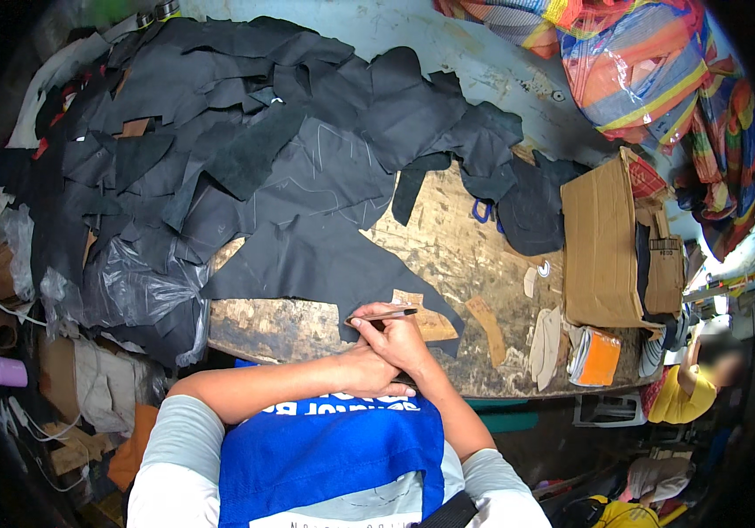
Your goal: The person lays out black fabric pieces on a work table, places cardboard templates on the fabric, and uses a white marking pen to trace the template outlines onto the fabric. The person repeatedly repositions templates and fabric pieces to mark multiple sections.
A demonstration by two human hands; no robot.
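The worn wooden workbench [448, 255] is bare only in a strip between the heap of black leather pieces [219, 150] on the left and the flattened cardboard box [602, 255] on the right; its near edge runs just in front of the person's forearms. A large black leather sheet [316, 260] spreads from the heap down to that near edge (its lower tip reaches the hands). On it lies a tan cardboard pattern [430, 321], with 1 more tan strip [487, 327] lying apart to the right on bare wood.

The right hand [399, 339] has its fingers closed around a pen [386, 315], held nearly level with the tip pointing right, over the pattern's near edge. The left hand [369, 374] lies just under the right wrist, touching it, fingers curled loosely inward and holding nothing visible. Blue scissor handles [481, 211] peek from under leather farther back.
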